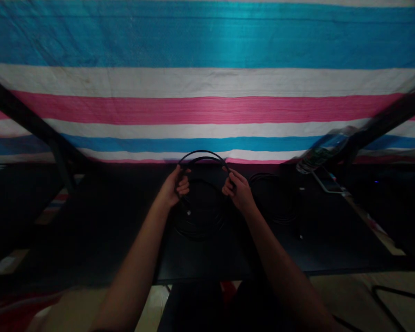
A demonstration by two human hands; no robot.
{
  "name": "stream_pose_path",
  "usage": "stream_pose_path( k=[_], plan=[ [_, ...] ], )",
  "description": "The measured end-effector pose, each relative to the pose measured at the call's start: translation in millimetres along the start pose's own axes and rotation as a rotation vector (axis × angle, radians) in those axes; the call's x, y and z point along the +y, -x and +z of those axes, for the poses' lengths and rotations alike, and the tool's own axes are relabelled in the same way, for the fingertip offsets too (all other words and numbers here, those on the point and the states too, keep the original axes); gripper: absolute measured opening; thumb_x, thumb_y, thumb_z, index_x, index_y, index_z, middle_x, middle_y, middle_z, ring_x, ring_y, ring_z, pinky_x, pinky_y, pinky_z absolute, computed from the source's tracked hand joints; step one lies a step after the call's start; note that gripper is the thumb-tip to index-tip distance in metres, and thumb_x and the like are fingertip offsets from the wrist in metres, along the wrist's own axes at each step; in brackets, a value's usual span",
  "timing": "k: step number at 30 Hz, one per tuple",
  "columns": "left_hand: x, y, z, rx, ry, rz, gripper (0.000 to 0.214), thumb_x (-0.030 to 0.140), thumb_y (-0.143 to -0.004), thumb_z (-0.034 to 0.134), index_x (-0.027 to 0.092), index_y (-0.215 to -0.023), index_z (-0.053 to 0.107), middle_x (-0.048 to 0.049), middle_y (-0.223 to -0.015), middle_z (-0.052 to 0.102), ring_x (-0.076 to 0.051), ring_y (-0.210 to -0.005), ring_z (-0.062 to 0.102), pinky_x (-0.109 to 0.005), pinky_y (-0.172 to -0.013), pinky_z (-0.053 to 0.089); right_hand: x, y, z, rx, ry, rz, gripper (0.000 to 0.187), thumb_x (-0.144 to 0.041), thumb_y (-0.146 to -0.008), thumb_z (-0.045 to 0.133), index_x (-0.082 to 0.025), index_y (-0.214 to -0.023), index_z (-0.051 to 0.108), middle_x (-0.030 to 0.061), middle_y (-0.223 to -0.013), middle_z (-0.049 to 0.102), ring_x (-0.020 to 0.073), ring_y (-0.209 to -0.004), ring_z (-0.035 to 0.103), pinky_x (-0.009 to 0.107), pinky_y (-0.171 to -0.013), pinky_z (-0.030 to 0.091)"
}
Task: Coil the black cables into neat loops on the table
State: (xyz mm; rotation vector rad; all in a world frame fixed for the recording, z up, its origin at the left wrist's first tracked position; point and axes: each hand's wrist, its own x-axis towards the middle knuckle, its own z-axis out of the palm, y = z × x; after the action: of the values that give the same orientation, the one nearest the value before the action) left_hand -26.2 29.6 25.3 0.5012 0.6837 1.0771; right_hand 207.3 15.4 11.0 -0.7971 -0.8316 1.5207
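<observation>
- Left hand (174,187) closed around our black cable (202,156) — we grip its loop
- Right hand (238,189) closed on it too — beside a second coil (271,198) on the black table (207,263)

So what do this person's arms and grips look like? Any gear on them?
No gear shows. The left grip and right grip are bare human hands, with no gloves, rings or watches visible. The left forearm and right forearm are bare too, without visible sleeves, cables or markings.
</observation>
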Motion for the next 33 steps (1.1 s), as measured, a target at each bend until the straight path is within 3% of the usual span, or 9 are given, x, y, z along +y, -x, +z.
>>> stream_pose_path(
  k=[5, 8, 11, 15, 18, 23, 26, 29, 33],
  plan=[
    [9.0, 4.7, 2.3, -0.177, 0.058, -0.116, 0.059, 0.065, -0.096, 0.041, 0.014, -0.105, 0.067, 0.0092, -0.05, 0.03, -0.003, -0.033, 0.016, -0.012, -0.03, 0.015, -21.5, 4.4, -8.3, -0.163, 0.054, 0.138, 0.041, -0.047, -0.092, 0.062, -0.013, -0.114, 0.068, -0.0094, -0.048, 0.042, 0.0048, -0.032, 0.028, 0.023, -0.04, 0.026],
    [13.6, 20.5, 12.6, -0.214, 0.093, -0.177, 0.05, 0.05, -0.102, 0.036, 0.012, -0.106, 0.068, 0.0084, -0.051, 0.028, -0.003, -0.033, 0.014, -0.012, -0.03, 0.014, -37.5, 17.1, -10.4, -0.228, 0.052, 0.184, 0.047, -0.055, -0.093, 0.058, -0.014, -0.112, 0.07, -0.0068, -0.05, 0.047, 0.0059, -0.033, 0.035, 0.023, -0.039, 0.03],
    [4.5, 54.2, 28.1, -0.235, 0.114, -0.209, 0.034, 0.034, -0.099, 0.044, 0.011, -0.106, 0.068, 0.007, -0.055, 0.032, -0.003, -0.036, 0.017, -0.011, -0.032, 0.016, -50.8, 48.5, -10.9, -0.219, 0.002, 0.178, 0.047, -0.06, -0.089, 0.06, -0.019, -0.111, 0.07, -0.0049, -0.058, 0.053, 0.0058, -0.034, 0.038, 0.022, -0.036, 0.028],
    [-34.6, 118.4, 43.1, -0.196, 0.107, -0.302, 0.029, 0.037, -0.088, 0.064, 0.009, -0.087, 0.068, 0.0051, -0.06, 0.037, -0.003, -0.043, 0.02, -0.011, -0.034, 0.019, -62.2, 116.7, -18.8, -0.211, -0.084, 0.198, 0.041, -0.056, -0.087, 0.062, -0.027, -0.115, 0.069, -0.0041, -0.065, 0.056, 0.0059, -0.035, 0.039, 0.02, -0.033, 0.026],
    [-71.6, 165.5, 41.4, -0.155, 0.127, -0.409, 0.039, 0.047, -0.079, 0.074, 0.011, -0.073, 0.061, 0.0042, -0.062, 0.036, -0.003, -0.048, 0.022, -0.011, -0.037, 0.015, -65.7, 168.9, -33.7, -0.276, -0.083, 0.318, 0.039, -0.045, -0.089, 0.062, -0.024, -0.121, 0.069, -0.0004, -0.071, 0.061, 0.0063, -0.038, 0.045, 0.02, -0.038, 0.031],
    [-120.0, 218.0, 27.5, -0.17, 0.016, -0.603, 0.059, 0.072, -0.077, 0.064, 0.014, -0.072, 0.058, 0.0066, -0.053, 0.03, -0.005, -0.046, 0.019, -0.016, -0.04, 0.01, -62.5, 221.3, -48.0, -0.444, 0.129, 0.535, 0.047, -0.045, -0.09, 0.065, -0.019, -0.13, 0.066, 0.0018, -0.068, 0.062, 0.011, -0.051, 0.055, 0.022, -0.049, 0.041],
    [-134.8, 234.0, 31.7, -0.052, -0.208, -0.56, 0.057, 0.072, -0.079, 0.061, 0.015, -0.079, 0.063, 0.0028, -0.057, 0.046, -0.008, -0.049, 0.036, -0.019, -0.046, 0.026, -60.6, 230.0, -38.7, -0.612, 0.293, 0.572, 0.041, -0.049, -0.094, 0.06, -0.018, -0.117, 0.072, -0.0035, -0.057, 0.053, 0.0081, -0.047, 0.045, 0.02, -0.047, 0.035],
    [-140.0, 243.4, 48.3, 0.011, -0.524, -0.405, 0.045, 0.062, -0.081, 0.066, 0.018, -0.092, 0.068, -0.0018, -0.08, 0.063, -0.015, -0.072, 0.055, -0.025, -0.065, 0.042, -63.5, 229.1, -24.9, -0.738, 0.513, 0.574, 0.041, -0.051, -0.096, 0.056, -0.015, -0.094, 0.075, -0.0036, -0.058, 0.05, 0.0072, -0.05, 0.042, 0.019, -0.048, 0.032],
    [-144.1, 250.7, 74.5, -0.107, -0.881, -0.178, 0.036, 0.052, -0.088, 0.061, 0.018, -0.086, 0.069, -0.0044, -0.088, 0.066, -0.021, -0.089, 0.058, -0.031, -0.081, 0.044, -70.4, 226.4, -13.4, -0.643, 0.787, 0.518, 0.046, -0.057, -0.092, 0.059, -0.014, -0.081, 0.07, -0.0019, -0.064, 0.052, 0.0085, -0.057, 0.043, 0.02, -0.052, 0.033]
  ],
)
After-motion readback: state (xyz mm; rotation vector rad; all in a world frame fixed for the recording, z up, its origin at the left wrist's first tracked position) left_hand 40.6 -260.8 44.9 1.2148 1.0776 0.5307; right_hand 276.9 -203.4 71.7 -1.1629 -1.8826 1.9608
